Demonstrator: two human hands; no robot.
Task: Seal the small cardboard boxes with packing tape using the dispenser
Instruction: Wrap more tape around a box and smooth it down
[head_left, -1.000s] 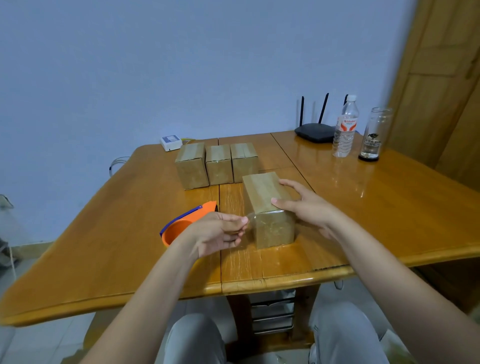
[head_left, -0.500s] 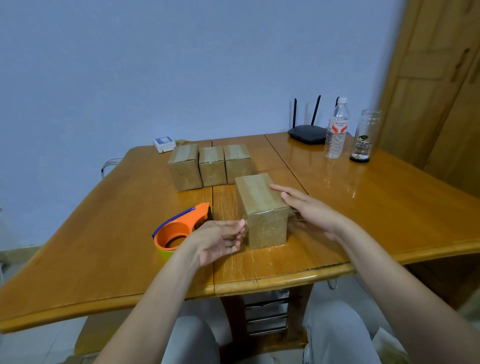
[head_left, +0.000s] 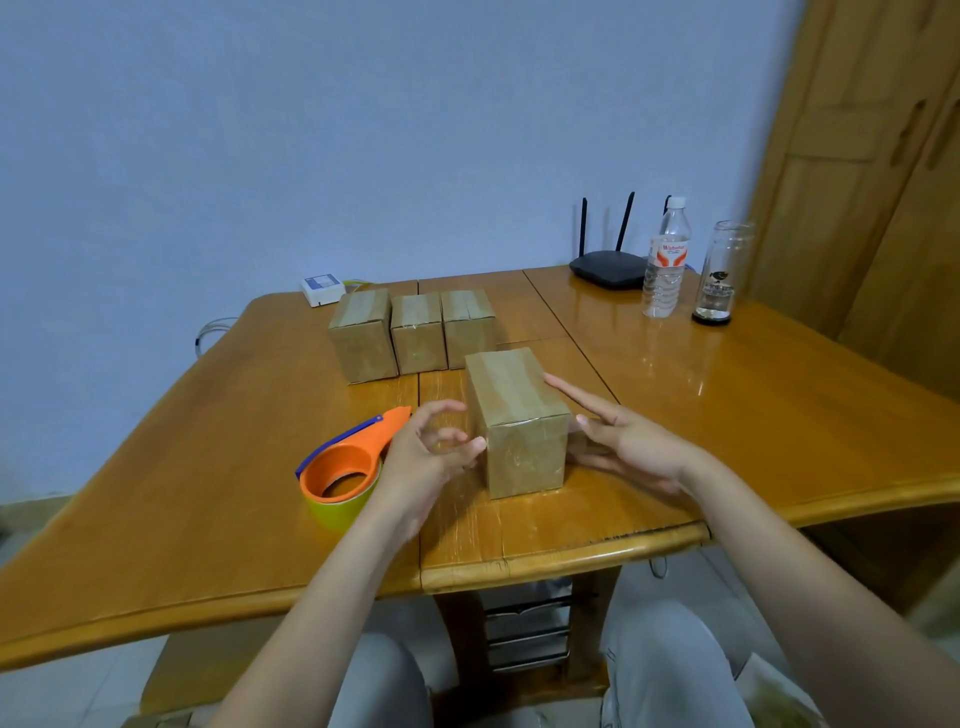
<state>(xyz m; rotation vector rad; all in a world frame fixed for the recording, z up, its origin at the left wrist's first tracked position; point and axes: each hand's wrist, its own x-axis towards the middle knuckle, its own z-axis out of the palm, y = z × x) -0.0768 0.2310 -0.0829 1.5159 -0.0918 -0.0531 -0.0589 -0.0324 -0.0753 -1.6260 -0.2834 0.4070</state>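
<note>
Cardboard box (head_left: 519, 421), near the counter's (head_left: 208, 467) front edge between loosely spread, empty fingers (head_left: 452, 434), is judged light, stiff, perhaps tape-slick, best gripped by opposite side walls.

Four small brown cardboard boxes (head_left: 519, 415); one orange tape dispenser (head_left: 345, 462); one black router (head_left: 608, 267); one clear plastic bottle (head_left: 667, 260); one glass jar (head_left: 722, 275); one small white box (head_left: 322, 290).
</note>
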